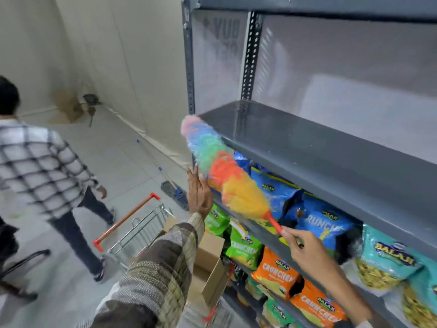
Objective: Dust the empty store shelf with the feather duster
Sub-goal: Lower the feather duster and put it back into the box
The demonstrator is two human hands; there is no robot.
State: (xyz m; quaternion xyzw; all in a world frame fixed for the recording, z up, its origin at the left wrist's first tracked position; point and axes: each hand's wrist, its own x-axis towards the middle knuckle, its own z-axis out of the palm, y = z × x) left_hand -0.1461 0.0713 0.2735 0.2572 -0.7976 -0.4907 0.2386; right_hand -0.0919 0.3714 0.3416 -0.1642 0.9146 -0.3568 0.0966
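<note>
The rainbow feather duster [220, 169] slants from lower right to upper left, its pink tip just off the left front corner of the empty grey shelf [319, 147]. My right hand [307, 254] is shut on its red handle at the lower end. Left of the duster's orange part, my left hand [198, 192] is raised, fingers apart and empty, close to the feathers. The duster's head hangs in front of the shelf's front edge rather than on its top surface.
Lower shelves hold blue, green, orange and teal snack bags [279, 271]. A shopping cart [137, 228] with a red handle and cardboard boxes [210, 273] stand below my left arm. A person in a checked shirt [40, 166] walks on the left. A mop [172, 188] lies by the wall.
</note>
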